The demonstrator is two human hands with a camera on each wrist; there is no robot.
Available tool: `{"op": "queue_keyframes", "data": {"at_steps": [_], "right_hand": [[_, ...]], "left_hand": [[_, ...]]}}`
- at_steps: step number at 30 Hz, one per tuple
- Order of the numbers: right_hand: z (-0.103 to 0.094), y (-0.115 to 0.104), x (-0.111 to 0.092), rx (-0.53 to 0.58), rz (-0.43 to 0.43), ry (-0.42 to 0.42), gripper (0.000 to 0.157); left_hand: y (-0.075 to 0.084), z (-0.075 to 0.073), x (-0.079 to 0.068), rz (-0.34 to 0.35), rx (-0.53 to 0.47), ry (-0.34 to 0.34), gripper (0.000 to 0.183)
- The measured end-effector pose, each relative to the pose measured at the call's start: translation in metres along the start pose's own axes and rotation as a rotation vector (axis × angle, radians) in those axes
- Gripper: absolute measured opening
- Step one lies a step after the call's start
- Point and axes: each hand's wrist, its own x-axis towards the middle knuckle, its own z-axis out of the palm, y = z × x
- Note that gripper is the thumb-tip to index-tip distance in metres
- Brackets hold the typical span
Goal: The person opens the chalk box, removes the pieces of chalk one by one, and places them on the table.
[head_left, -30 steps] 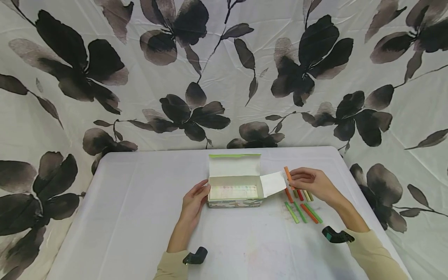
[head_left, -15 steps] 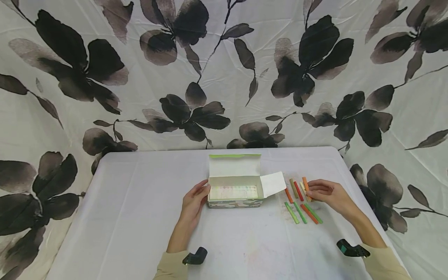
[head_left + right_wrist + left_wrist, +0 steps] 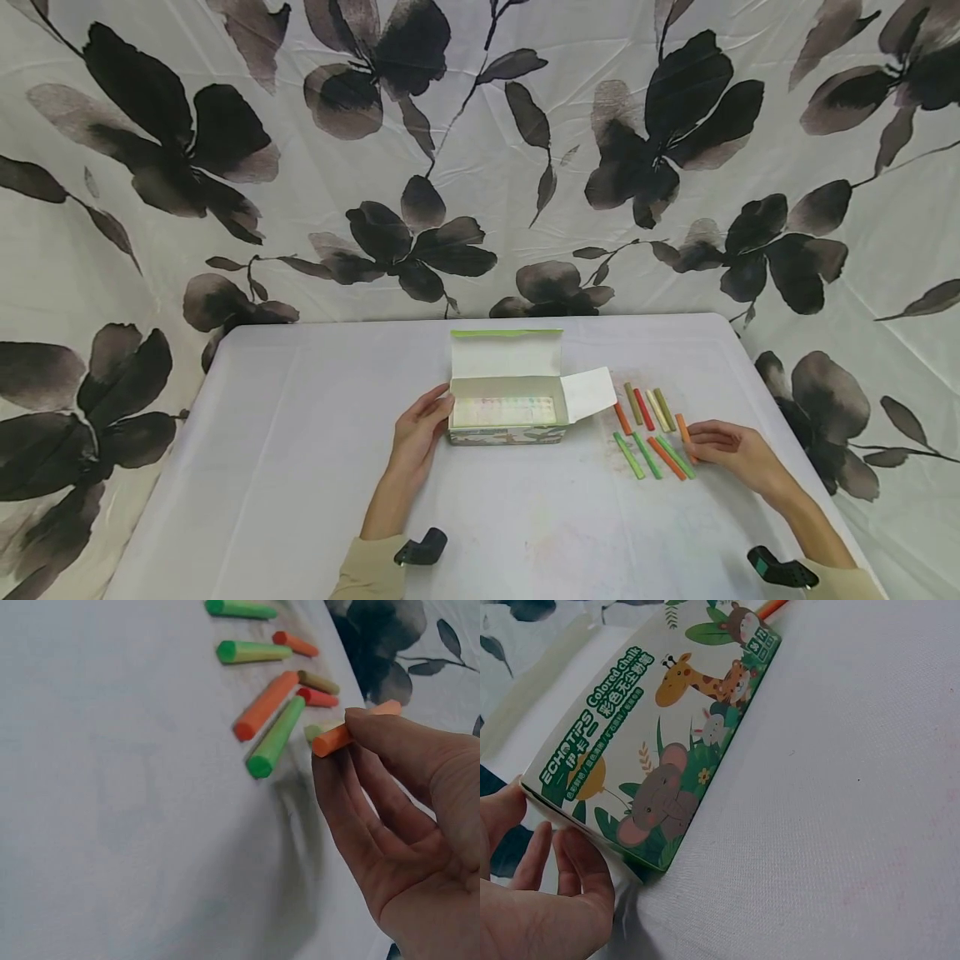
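My left hand (image 3: pixel 417 429) holds the left end of a white chalk box (image 3: pixel 507 437). In the left wrist view, its fingers (image 3: pixel 581 862) bend against the box's end, by the printed animal front. The box's lid stands up at the back, its right side flap is folded out, and pale chalk-marked packing shows inside. Between thumb and fingertips, my right hand (image 3: pixel 742 457) pinches an orange chalk stick (image 3: pixel 331 740). That stick is at the right end of two rows of chalk; a green chalk stick (image 3: pixel 676 457) lies just left of it.
Several other chalk sticks lie right of the box, among them a red one (image 3: pixel 643 409), an olive one (image 3: pixel 633 403) and an orange-red one (image 3: pixel 667 458). The white-covered table (image 3: pixel 315 467) meets a floral cloth (image 3: pixel 555 167) behind. Faint chalk smudges mark the tabletop.
My right hand has carried the orange chalk stick right and toward me, from beside the box's flap to past the right end of the rows. My left hand stays at the box.
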Motion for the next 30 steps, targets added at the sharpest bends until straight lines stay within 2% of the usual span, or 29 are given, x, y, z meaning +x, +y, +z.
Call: {"op": "queue_keyframes", "data": {"at_steps": [5,8,15,20,23,30], "right_hand": [[0.003,0.015,-0.009,0.015,-0.001,-0.023,0.046],[0.005,0.017,-0.012,-0.021,-0.016,-0.023,0.043],[0.012,0.015,-0.013,-0.213,-0.083,0.05,0.031],[0.013,0.011,-0.012,-0.27,-0.12,0.137,0.024],[0.011,0.005,-0.009,-0.239,-0.125,0.189,0.028],[0.006,-0.018,0.004,-0.022,-0.082,0.255,0.046]], "left_hand": [[0.0,-0.001,-0.001,-0.007,0.015,-0.019,0.045],[0.0,-0.002,0.0,-0.012,0.035,-0.024,0.044],[0.0,-0.002,0.0,-0.021,0.025,-0.004,0.043],[0.001,-0.002,0.001,-0.028,0.022,-0.002,0.044],[0.004,-0.004,-0.001,-0.028,0.06,0.015,0.045],[0.017,-0.008,-0.004,-0.003,0.163,0.049,0.041]]}}
